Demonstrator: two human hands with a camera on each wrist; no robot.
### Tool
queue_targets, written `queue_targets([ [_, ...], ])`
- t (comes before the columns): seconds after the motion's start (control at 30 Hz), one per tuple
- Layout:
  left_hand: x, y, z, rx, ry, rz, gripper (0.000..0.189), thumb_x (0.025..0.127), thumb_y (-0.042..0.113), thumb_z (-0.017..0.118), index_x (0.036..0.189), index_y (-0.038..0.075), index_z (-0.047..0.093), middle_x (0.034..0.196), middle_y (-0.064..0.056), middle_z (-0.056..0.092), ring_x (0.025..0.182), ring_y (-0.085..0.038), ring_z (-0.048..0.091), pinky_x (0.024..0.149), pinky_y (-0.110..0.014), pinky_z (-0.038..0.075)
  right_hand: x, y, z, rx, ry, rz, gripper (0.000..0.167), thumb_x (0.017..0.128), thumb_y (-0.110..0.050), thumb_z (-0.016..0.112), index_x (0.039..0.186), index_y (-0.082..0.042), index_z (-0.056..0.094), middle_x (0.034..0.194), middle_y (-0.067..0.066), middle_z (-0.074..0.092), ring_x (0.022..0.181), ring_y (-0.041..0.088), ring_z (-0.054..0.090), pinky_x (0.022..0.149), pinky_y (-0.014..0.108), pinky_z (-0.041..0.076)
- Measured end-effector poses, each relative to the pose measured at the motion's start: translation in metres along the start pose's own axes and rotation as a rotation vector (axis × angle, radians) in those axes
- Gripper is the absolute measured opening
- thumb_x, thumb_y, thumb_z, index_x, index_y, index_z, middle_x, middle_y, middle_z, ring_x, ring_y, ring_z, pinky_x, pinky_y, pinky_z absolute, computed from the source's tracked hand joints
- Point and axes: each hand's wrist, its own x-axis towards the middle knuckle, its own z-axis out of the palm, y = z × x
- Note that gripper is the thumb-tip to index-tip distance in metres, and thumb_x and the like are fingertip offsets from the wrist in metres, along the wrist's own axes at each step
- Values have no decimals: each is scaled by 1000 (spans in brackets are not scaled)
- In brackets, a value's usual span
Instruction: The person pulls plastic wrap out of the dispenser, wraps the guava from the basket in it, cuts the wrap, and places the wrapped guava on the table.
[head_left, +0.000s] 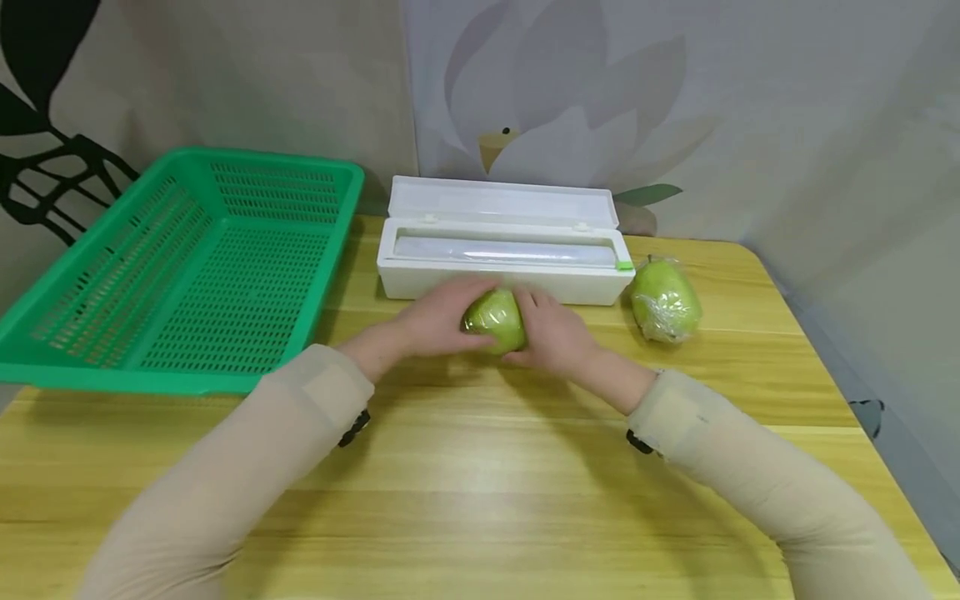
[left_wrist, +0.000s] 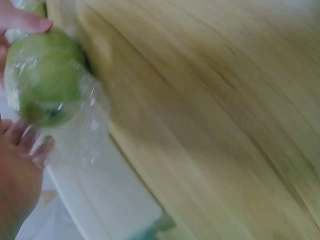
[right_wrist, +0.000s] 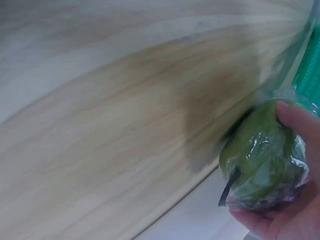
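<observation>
A green pear (head_left: 495,321) in clear cling film is held up in front of a white film box. My right hand (head_left: 557,333) grips it, thumb on one side and fingers underneath in the right wrist view; its dark stem (right_wrist: 230,187) pokes out there. My left hand (head_left: 438,318) is curved at the pear's left end. In the left wrist view its bent fingers (left_wrist: 25,140) catch the loose cling film (left_wrist: 92,127) hanging off that end. A second film-wrapped pear (head_left: 666,300) rests on the table to the right.
Behind the hands, the white film box (head_left: 502,287) stands with its lid (head_left: 502,202) raised and a roll of film (head_left: 502,250) inside. A green slotted basket (head_left: 315,333) sits at left on the wooden table (head_left: 480,508). A patterned curtain (head_left: 750,108) hangs behind.
</observation>
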Motion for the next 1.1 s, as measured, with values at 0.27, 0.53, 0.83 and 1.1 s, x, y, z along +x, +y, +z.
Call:
queue_targets([
  [0.27,-20,-7,-10,117,-170,-204,95,79,21,72,150,6,12,153,-14,27,138,-31,32,112,-45,30,-16,14,-4,49,-42,66,95,72,-41,78,141,2,29,128,23,51,110,36,58,87,49,52],
  [0.53,-26,-6,-12,158,-159,-326,38,93,19,54,128,4,52,124,-14,60,114,-31,57,96,-47,47,-18,15,-5,41,-54,52,95,72,-42,77,140,2,28,125,24,53,110,36,58,88,48,52],
  [0.83,-25,-6,-6,-198,-169,-400,49,82,20,67,121,-3,48,104,-16,64,89,-25,62,82,-35,52,-18,15,-5,37,-55,58,92,73,-43,77,139,1,30,124,24,54,108,36,59,86,48,52],
  [1.1,-18,4,0,20,113,-274,20,90,3,56,110,3,57,106,-13,63,99,-26,60,86,-37,52,-17,13,-5,-1,-55,-3,94,73,-41,77,139,5,29,126,25,52,112,36,57,91,47,50],
])
